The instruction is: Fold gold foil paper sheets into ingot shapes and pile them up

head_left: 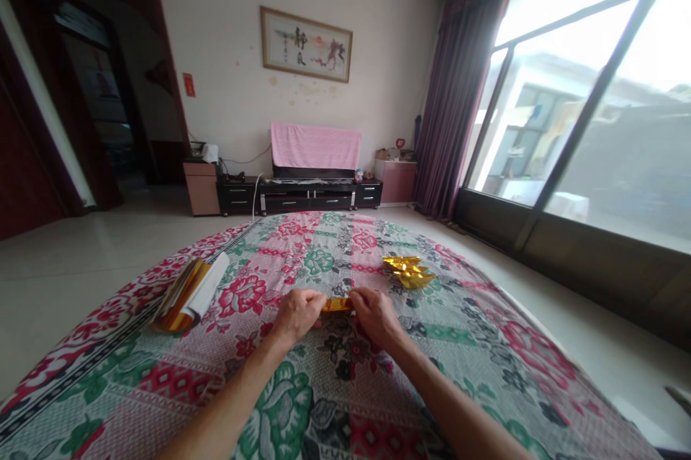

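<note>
Gold foil strip (337,304), held low over the floral cloth (281,402), right in the middle, and here are two hands on it! Left hand (299,310) pinches the left end, thumb against curled fingers; right hand (373,307) has the right end in a matching pinch. Why both ends? Likely to hold that thin piece straight and steady between them. The fists cover the ends, so the exact finger contact I cannot tell.

Look just beyond the right hand: folded gold foil pieces (410,271), bunched together, presumably set aside within easy reach. Over to the left, well apart, a curled stack of gold and white sheets (191,294), its bent edges lifting, probably out of the way of the elbows. The folded pieces are the closest obstacle, should that right hand swing outward.

Far side now: a pink towel (316,145) drapes over the television, on a black TV cabinet (307,199), with a purple curtain (445,100) to the right.
</note>
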Demonstrator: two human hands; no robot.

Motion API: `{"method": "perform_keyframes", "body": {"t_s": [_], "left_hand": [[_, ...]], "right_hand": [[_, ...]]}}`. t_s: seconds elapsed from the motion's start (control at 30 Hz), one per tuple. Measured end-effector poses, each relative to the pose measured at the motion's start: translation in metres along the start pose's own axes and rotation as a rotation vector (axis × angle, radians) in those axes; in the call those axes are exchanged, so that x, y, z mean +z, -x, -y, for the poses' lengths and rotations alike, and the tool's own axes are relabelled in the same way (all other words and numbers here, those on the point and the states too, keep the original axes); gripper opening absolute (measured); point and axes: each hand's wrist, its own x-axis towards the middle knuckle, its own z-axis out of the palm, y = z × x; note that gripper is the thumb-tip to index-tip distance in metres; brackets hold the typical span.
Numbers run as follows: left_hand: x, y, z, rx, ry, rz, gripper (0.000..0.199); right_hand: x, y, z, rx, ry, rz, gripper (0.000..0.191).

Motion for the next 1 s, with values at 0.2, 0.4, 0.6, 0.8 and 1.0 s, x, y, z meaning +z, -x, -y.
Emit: {"method": "perform_keyframes", "body": {"t_s": [0.2, 0.4, 0.6, 0.8, 1.0], "left_hand": [[0.002, -0.002, 0.006, 0.015, -0.009, -0.011, 0.035], [0.005, -0.009, 0.017, 0.074, -0.079, -0.036, 0.038], [0.004, -0.008, 0.017, 0.071, -0.059, -0.051, 0.038], [0.000, -0.009, 0.018, -0.101, 0.181, 0.018, 0.038], [-0.003, -0.008, 0.013, -0.227, 0.448, 0.049, 0.038]], "right_hand": [[-0.002, 0.001, 0.000, 0.011, 0.024, -0.005, 0.038], [-0.005, 0.000, 0.002, 0.030, 0.007, 0.000, 0.039], [-0.006, -0.001, -0.001, 0.041, -0.048, 0.015, 0.039], [-0.009, -0.002, -0.002, 0.211, -0.327, 0.090, 0.042], [-0.010, -0.001, 0.001, 0.288, -0.693, 0.125, 0.039]]}}
